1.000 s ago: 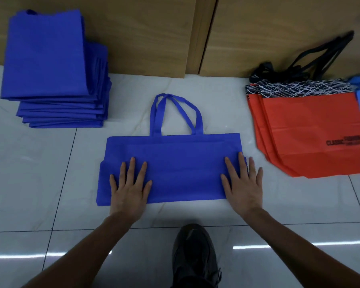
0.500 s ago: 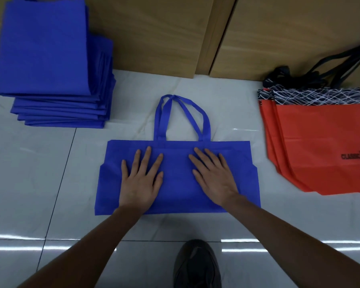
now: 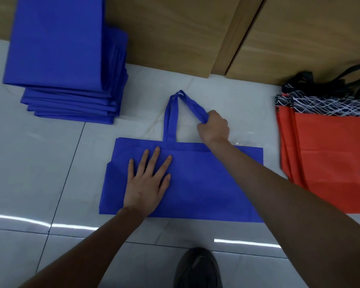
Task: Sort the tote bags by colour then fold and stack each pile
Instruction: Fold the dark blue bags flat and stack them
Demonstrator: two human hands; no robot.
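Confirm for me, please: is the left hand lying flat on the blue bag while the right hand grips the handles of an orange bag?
Not quite. The head view shows the right hand gripping the handles of the blue bag, not an orange bag; the orange bags lie apart at the right. The left hand does lie flat on the blue bag.

A blue tote bag [image 3: 206, 183] lies flat in the middle of the floor as a wide rectangle, its two handles [image 3: 170, 117] pointing to the far side. The left hand [image 3: 146, 188] presses flat on its left part, and the right hand [image 3: 213, 127] grips the handles' right strands. Far left stands a stack of folded blue bags [image 3: 56, 48]. At the right lie overlapping orange-red bags [image 3: 330, 163] with black-and-white patterned tops and black handles.
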